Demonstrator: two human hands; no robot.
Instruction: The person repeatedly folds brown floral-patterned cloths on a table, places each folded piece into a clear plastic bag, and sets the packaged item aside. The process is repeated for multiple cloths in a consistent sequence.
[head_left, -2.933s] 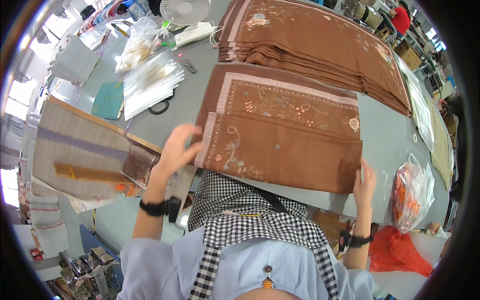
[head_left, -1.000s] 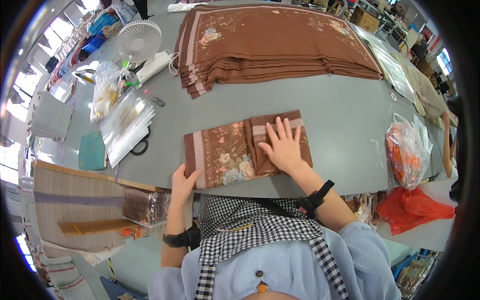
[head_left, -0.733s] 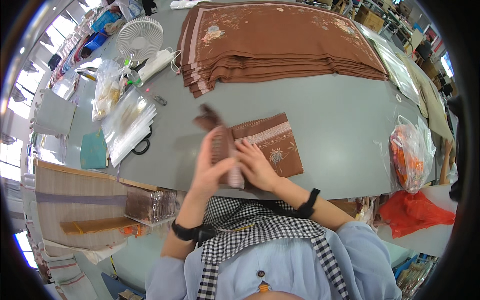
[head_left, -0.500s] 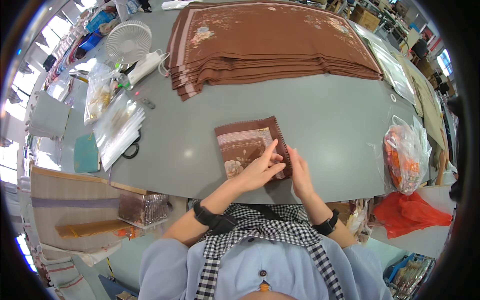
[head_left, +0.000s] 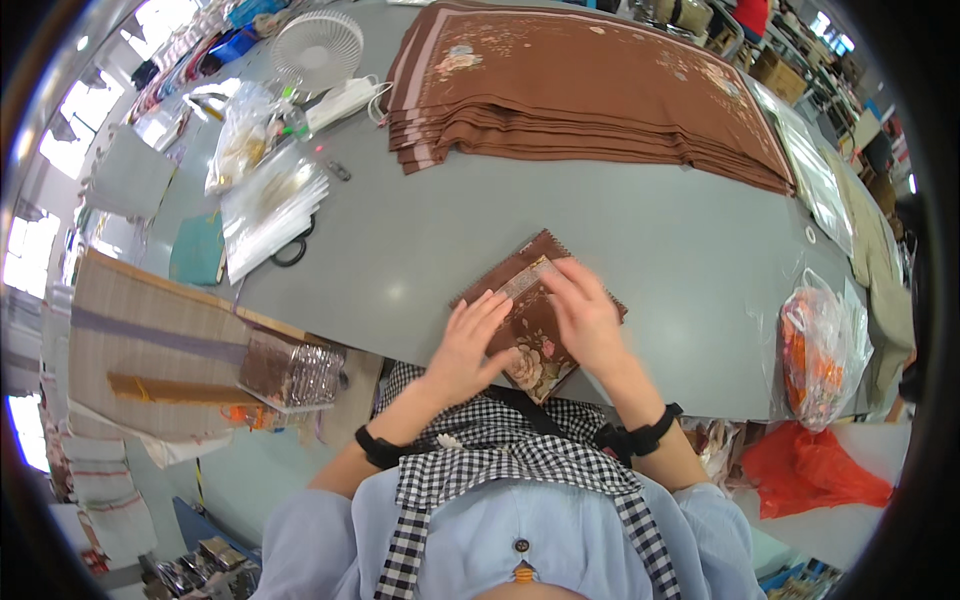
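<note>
I see the folded brown floral scarf (head_left: 533,366) nearside of the scarf stack (head_left: 600,75). L hand (head_left: 466,347) spread on it, gripping nothing; R hand (head_left: 590,322) on it too, blurry, can't tell if pinching. Risk, IMO: uneven pressure could skew folds.

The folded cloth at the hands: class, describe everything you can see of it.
The folded cloth is brown, with a pale patterned band, printed flowers and zigzag edges. It looks like thin fabric, folded into a small packet. It lies cornerwise on the grey table, one corner at the front edge. The left hand lies over its left side, the blurred right hand over its right, hiding parts of it.
</note>
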